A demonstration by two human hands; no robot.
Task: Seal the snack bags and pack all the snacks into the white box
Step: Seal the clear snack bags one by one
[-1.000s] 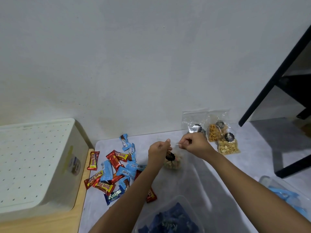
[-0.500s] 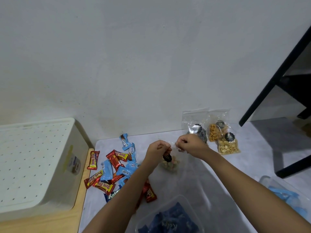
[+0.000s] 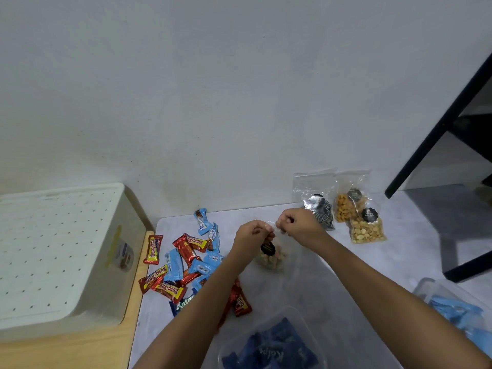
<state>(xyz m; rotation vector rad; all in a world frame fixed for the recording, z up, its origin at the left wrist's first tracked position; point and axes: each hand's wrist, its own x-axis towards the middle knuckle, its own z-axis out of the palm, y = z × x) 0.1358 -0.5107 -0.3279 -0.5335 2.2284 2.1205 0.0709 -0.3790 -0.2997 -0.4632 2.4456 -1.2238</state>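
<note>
My left hand (image 3: 253, 234) and my right hand (image 3: 298, 223) both pinch the top edge of a clear snack bag (image 3: 273, 258) holding pale pieces and a black round sticker; it hangs just above the grey table. Three more clear bags stand against the wall: a silver-patterned one (image 3: 318, 209), an orange-snack one (image 3: 346, 206) and a peanut one (image 3: 367, 230). A heap of red and blue wrapped candy bars (image 3: 181, 262) lies left of my hands. The white box (image 3: 58, 251), with its perforated lid on, sits at the far left on a wooden surface.
A clear plastic tub (image 3: 271, 344) with dark blue wrappers sits at the near edge. Another clear tub (image 3: 458, 310) with light blue packets is at the right. A black metal frame (image 3: 439, 134) leans at the far right. The wall stands close behind the table.
My hands have drawn closer together along the bag's top edge and shifted slightly left. The bag hangs a little lower beneath them.
</note>
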